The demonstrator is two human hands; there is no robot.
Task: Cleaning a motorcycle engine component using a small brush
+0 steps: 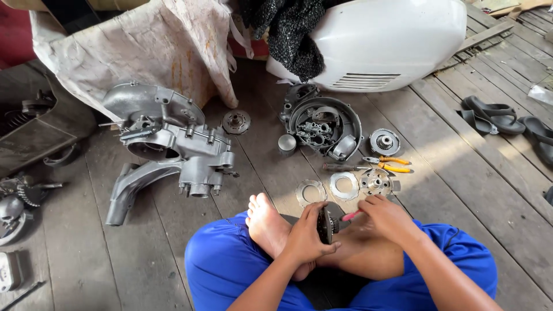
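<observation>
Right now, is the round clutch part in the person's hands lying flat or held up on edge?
On edge. The left hand grips the round clutch part upright, its rim toward the camera, while the right hand holds a pink-handled tool against it.

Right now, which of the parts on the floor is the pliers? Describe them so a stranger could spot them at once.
Start from the white scooter body panel at the top, then drop to the round engine cover below it. Right of that cover, beneath a small toothed disc, lie the pliers: the only thing with yellow handles among bare grey metal parts.
</observation>
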